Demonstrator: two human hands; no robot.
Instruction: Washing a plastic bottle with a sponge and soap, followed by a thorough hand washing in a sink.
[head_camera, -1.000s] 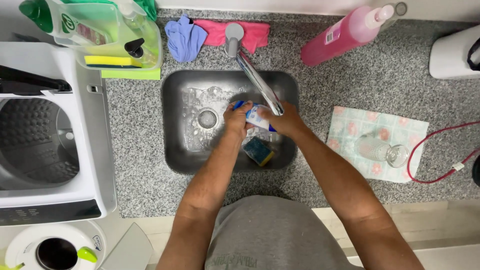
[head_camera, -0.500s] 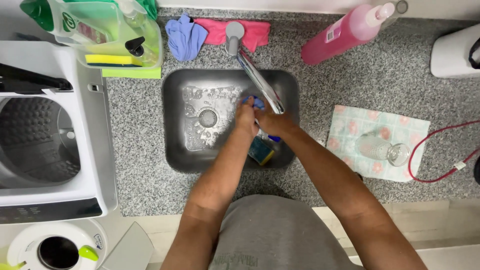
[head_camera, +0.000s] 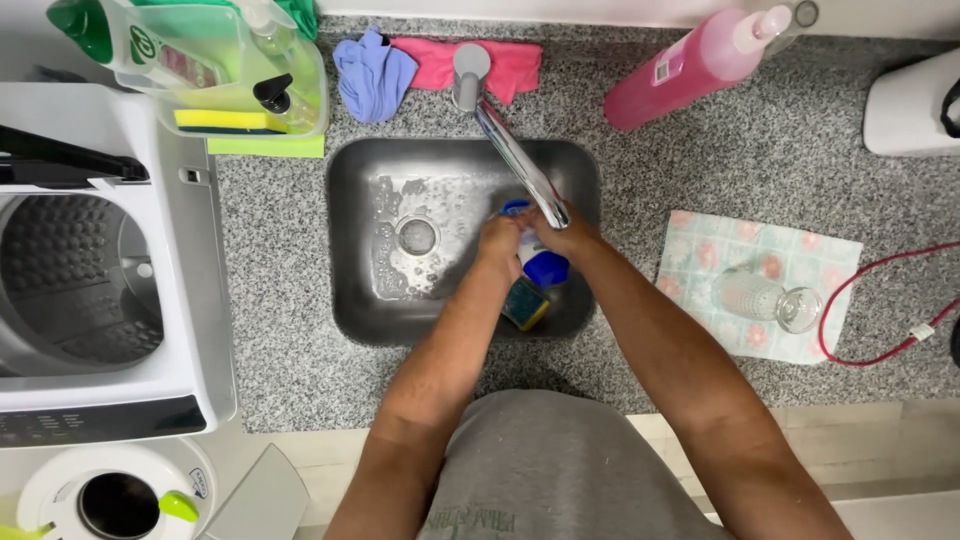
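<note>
- Over the sink (head_camera: 350, 240), below the faucet (head_camera: 520, 165): left hand (head_camera: 498, 243) and right hand (head_camera: 567, 238) clamped together on a blue-and-white cup (head_camera: 540, 262).
- Likely wet, slippery, rigid; grip round body.
- Sponge (head_camera: 526, 303) lies just beneath.

I see 1 pink bottle (head_camera: 700, 62) with a small white label lying upper right, and a clear green-topped refill pouch (head_camera: 205, 55) upper left.
</note>
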